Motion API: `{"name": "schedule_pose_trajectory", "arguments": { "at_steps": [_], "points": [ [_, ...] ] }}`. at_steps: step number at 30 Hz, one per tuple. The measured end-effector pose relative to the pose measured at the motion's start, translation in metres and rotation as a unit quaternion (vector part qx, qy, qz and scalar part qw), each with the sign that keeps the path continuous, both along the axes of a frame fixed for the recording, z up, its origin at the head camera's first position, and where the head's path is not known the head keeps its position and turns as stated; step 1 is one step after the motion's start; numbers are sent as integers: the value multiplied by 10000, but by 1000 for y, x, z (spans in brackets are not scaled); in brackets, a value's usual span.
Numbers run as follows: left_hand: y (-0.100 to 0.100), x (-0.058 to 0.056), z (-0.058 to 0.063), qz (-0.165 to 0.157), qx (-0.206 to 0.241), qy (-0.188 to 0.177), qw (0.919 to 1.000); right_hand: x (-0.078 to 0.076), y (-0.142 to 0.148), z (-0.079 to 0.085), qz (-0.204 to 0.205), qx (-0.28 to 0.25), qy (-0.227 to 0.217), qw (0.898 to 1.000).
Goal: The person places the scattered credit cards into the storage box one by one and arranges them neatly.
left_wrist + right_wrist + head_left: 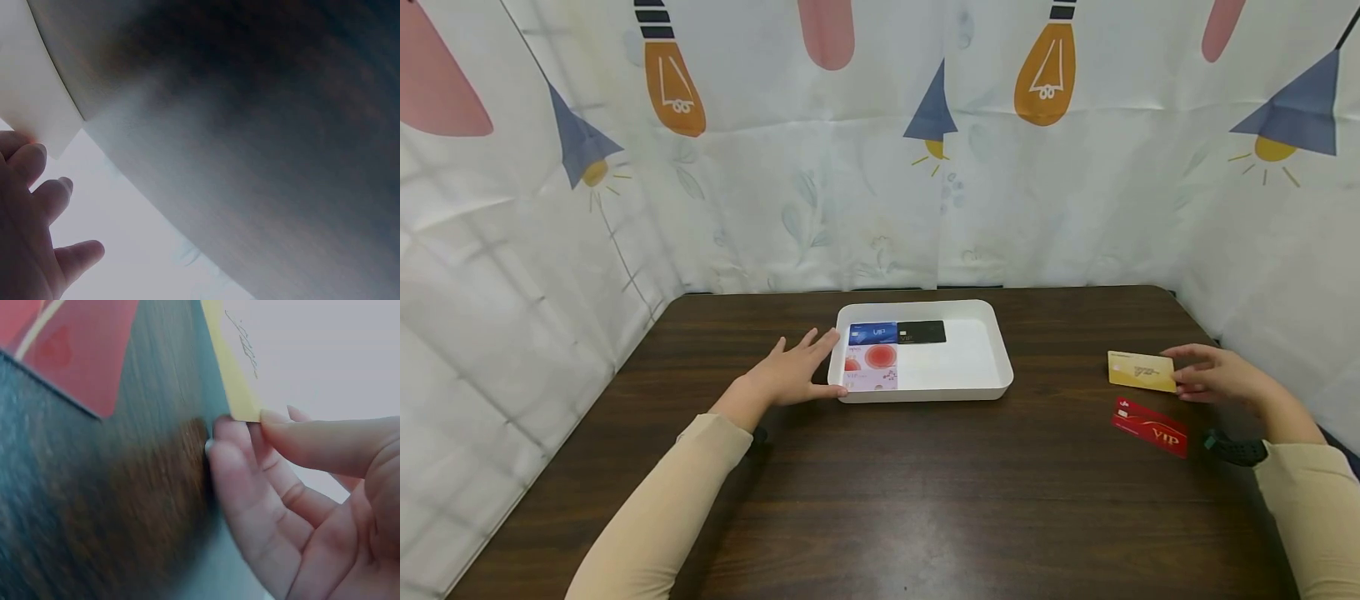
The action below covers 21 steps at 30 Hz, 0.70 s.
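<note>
My right hand (1217,375) pinches the right end of a gold card (1138,371) between thumb and fingers. In the right wrist view the card (222,362) stands tilted at the fingertips, its corner under the thumb. A red VIP card (1150,426) lies flat on the table just in front of it. My left hand (790,371), fingers spread, touches the left side of a white tray (958,362). Along the tray's left part lie a blue VIP card (872,333), a black card (921,332), a white card with red circles (871,357) and a pinkish VIP card (871,381).
The tray stands near the back of a dark wooden table (925,483). A white patterned curtain (865,192) hangs right behind the table and along both sides. A dark wristband (1234,448) sits on the right wrist.
</note>
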<state>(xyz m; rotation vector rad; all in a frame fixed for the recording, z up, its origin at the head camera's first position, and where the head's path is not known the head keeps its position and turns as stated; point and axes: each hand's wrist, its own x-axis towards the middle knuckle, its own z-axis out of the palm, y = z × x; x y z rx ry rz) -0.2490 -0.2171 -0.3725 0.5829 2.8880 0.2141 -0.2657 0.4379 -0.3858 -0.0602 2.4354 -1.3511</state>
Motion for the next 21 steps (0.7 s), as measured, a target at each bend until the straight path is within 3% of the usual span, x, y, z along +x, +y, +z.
{"name": "schedule_pose_trajectory", "arguments": {
  "at_steps": [4,9,21],
  "points": [
    [0,0,0,-10,0,2,10000,0,2,-5,-126,-818,-118,9965],
    [0,1,1,-8,0,8,10000,-1,3,-7,-194,-1359,-136,9904],
    [1,1,3,-12,-9,-5,10000,-3,-12,6,-359,-1703,282,9843]
  ]
}}
